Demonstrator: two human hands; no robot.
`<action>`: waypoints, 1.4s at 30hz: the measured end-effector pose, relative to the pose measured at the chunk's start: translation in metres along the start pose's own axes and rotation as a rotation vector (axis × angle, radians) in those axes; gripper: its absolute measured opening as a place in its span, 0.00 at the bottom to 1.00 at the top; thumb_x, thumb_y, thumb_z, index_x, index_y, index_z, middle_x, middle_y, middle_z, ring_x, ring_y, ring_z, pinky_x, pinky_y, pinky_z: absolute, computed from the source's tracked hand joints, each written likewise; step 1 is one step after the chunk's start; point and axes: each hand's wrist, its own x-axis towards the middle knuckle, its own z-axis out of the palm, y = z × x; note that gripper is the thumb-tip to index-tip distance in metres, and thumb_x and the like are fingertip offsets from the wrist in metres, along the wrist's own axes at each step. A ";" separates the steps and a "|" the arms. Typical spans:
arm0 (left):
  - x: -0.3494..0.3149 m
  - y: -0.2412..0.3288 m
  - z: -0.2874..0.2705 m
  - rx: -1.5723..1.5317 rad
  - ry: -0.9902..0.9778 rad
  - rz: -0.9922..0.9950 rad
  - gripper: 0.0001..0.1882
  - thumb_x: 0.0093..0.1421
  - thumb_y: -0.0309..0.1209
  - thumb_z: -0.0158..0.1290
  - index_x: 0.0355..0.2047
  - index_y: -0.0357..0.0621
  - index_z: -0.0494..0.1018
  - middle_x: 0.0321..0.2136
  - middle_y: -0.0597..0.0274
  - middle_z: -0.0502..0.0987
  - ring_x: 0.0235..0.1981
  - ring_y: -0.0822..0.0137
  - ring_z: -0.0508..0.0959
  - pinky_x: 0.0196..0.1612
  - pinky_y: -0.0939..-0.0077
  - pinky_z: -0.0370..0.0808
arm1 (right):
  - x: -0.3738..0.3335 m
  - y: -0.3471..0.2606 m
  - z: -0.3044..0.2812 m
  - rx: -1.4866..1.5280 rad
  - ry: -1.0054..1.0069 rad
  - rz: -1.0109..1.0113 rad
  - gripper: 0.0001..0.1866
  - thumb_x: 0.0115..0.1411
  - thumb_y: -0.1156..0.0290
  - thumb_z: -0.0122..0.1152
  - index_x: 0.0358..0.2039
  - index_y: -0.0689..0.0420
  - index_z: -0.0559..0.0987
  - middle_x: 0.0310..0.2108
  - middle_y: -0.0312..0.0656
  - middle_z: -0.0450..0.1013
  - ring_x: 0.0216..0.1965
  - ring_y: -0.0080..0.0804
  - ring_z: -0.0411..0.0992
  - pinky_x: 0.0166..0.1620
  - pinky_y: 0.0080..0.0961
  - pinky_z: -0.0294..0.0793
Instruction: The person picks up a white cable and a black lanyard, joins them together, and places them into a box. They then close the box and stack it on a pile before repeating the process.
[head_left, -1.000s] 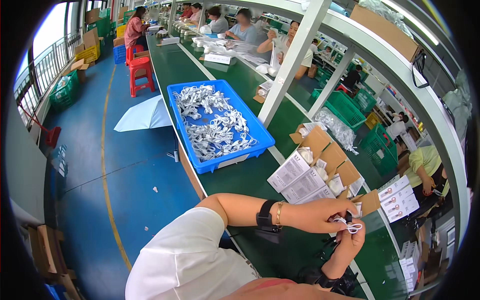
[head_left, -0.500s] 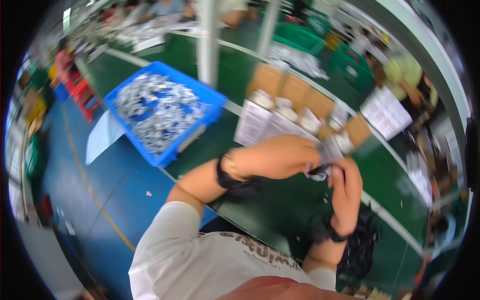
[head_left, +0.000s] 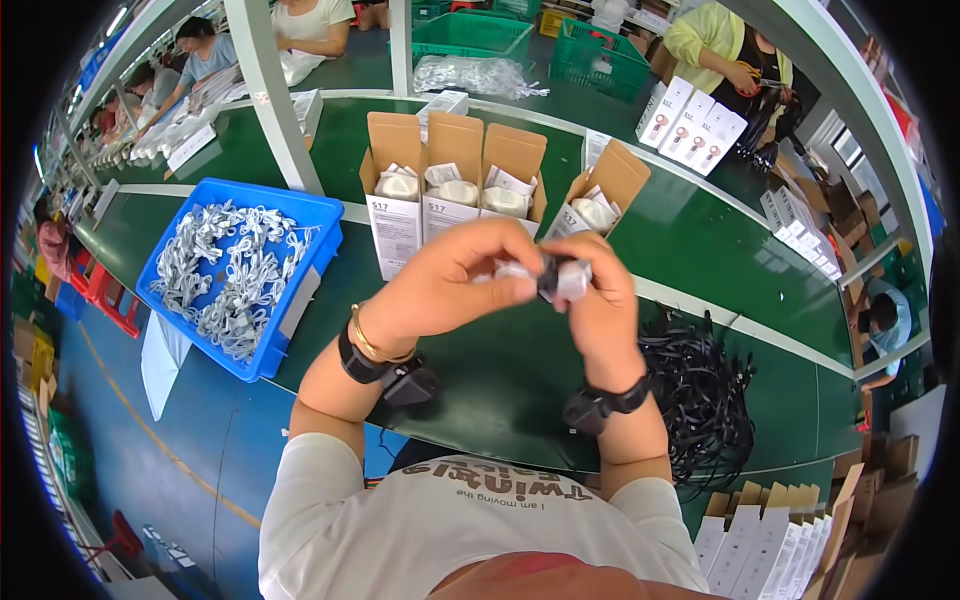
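Both hands meet in front of a row of open boxes, above the green bench. My left hand [head_left: 465, 278] pinches one side of a small black and whitish item [head_left: 547, 279]. Its other side is held by the curled fingers of my right hand [head_left: 607, 292]. Motion blur hides what kind of thing it is. Just beyond stand several white cartons [head_left: 398, 232] with brown flaps raised, each holding a white rounded object and a folded paper. To the right of my right forearm lies a tangled heap of black cords [head_left: 697, 390].
At left a blue tray [head_left: 330, 230] holds many bundled white cables [head_left: 240, 270]. White metal posts [head_left: 275, 100] rise behind it. More cartons [head_left: 765, 540] stand at the lower right. Across the bench, a person in yellow [head_left: 705, 45] holds scissors near printed white boxes [head_left: 690, 125].
The view has levelled and turned, so the tray and cartons appear further left. My hands still hold the small dark item together, now in front of the cartons.
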 end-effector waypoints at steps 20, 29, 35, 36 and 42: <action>0.013 -0.034 0.019 0.847 0.132 0.384 0.33 0.49 0.23 0.59 0.57 0.42 0.61 0.57 0.51 0.62 0.56 0.52 0.64 0.57 0.62 0.63 | 0.037 -0.008 -0.038 -1.027 0.157 0.234 0.13 0.62 0.69 0.51 0.44 0.62 0.73 0.32 0.48 0.74 0.37 0.45 0.72 0.50 0.35 0.67; 0.012 -0.086 0.041 0.703 0.102 0.430 0.49 0.46 0.23 0.63 0.64 0.39 0.45 0.56 0.46 0.60 0.59 0.51 0.62 0.60 0.62 0.62 | -0.007 -0.043 -0.032 -1.024 -0.160 0.012 0.06 0.57 0.73 0.55 0.36 0.57 0.73 0.29 0.43 0.74 0.35 0.46 0.73 0.55 0.50 0.61; 0.014 -0.094 0.036 0.548 -0.064 0.124 0.52 0.44 0.25 0.65 0.63 0.38 0.44 0.55 0.48 0.62 0.57 0.54 0.65 0.58 0.64 0.64 | -0.025 -0.068 -0.020 -0.920 -0.274 0.259 0.06 0.56 0.75 0.56 0.36 0.57 0.72 0.30 0.44 0.73 0.38 0.44 0.72 0.56 0.50 0.60; 0.014 -0.093 0.038 0.558 -0.066 0.096 0.52 0.44 0.25 0.66 0.63 0.38 0.44 0.55 0.48 0.63 0.57 0.55 0.65 0.58 0.65 0.64 | -0.024 -0.068 -0.023 -0.898 -0.238 0.261 0.07 0.56 0.75 0.56 0.36 0.56 0.72 0.30 0.44 0.72 0.38 0.43 0.72 0.55 0.49 0.61; 0.005 -0.084 0.049 0.317 -0.090 0.011 0.49 0.45 0.26 0.65 0.61 0.35 0.45 0.53 0.46 0.63 0.56 0.54 0.66 0.57 0.65 0.65 | -0.008 -0.074 -0.036 -0.819 -0.188 0.312 0.07 0.54 0.74 0.59 0.35 0.54 0.74 0.30 0.44 0.71 0.38 0.42 0.71 0.48 0.45 0.64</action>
